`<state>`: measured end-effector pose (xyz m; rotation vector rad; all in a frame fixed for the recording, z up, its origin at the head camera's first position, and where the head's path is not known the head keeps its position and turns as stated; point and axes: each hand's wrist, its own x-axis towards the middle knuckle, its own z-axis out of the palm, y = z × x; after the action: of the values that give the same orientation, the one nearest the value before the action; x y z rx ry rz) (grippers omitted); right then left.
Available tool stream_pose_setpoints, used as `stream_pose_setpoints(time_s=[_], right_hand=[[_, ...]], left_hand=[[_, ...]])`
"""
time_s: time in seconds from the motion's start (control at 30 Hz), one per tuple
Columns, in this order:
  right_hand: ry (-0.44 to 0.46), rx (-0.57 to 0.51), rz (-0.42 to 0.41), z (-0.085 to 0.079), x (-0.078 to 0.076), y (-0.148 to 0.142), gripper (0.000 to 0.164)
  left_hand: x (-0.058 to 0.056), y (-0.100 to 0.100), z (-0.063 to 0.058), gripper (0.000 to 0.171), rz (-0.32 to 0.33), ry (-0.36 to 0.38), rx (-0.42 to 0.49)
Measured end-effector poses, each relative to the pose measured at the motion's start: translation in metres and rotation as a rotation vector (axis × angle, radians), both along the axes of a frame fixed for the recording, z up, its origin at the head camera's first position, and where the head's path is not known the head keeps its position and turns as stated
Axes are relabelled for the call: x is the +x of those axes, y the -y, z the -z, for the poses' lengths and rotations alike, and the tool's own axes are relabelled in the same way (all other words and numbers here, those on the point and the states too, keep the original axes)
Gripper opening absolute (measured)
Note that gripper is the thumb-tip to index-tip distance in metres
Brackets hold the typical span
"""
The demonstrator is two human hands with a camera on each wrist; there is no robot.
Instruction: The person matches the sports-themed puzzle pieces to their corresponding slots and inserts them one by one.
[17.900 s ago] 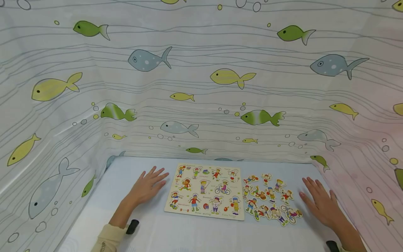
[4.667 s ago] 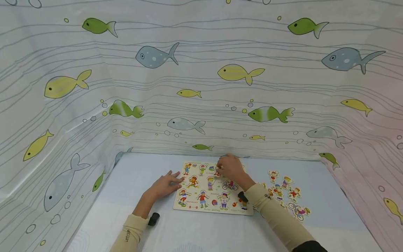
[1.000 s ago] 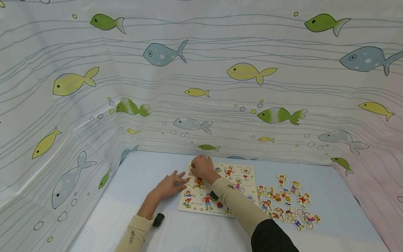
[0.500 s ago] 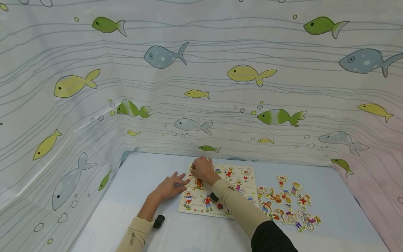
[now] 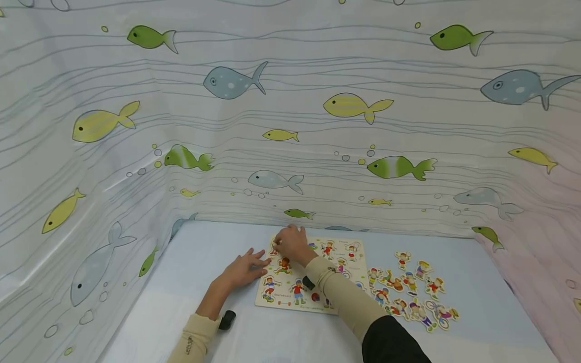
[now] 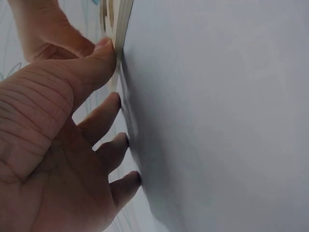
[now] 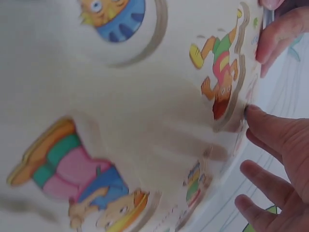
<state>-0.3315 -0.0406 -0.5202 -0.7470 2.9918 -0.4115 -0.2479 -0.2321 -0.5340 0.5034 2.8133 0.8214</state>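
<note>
A flat puzzle board (image 5: 290,307) printed with children playing sports lies on the table. My left hand (image 5: 245,269) is beside its left edge, fingers spread. In the left wrist view, the left thumb (image 6: 99,60) touches the board's edge and the other fingertips rest on the table. My right hand (image 5: 292,244) reaches across to the upper left corner, its fingers pinching a small puzzle piece (image 5: 274,248) at the recess there, mostly hidden by the hand. The right wrist view shows the right thumb (image 7: 270,128) low at the board, past the running-child recess (image 7: 222,72).
Several loose cut-out puzzle pieces (image 5: 410,283) lie in a cluster right of the board. A fish-patterned curtain (image 5: 290,151) surrounds the table (image 5: 254,333) at the back and sides. My right forearm (image 5: 349,297) covers the board's lower right part.
Earlier both hands lay apart from the board; a piece has since left the cluster. The right hand went from the top middle to the upper left corner and has stayed there this last second.
</note>
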Motion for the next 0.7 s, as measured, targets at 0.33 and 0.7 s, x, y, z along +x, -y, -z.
stream_pose_setpoints(time_s=[0.33,0.7], right_hand=[[-0.056,0.035,0.002,-0.013,-0.001,-0.014,0.024],[-0.132,0.022,-0.027,-0.034,0.013,-0.031,0.023]], left_hand=[[0.001,-0.001,0.000,0.037,-0.003,0.011,-0.004],[0.000,-0.002,-0.002,0.038,0.008,0.012,-0.001]])
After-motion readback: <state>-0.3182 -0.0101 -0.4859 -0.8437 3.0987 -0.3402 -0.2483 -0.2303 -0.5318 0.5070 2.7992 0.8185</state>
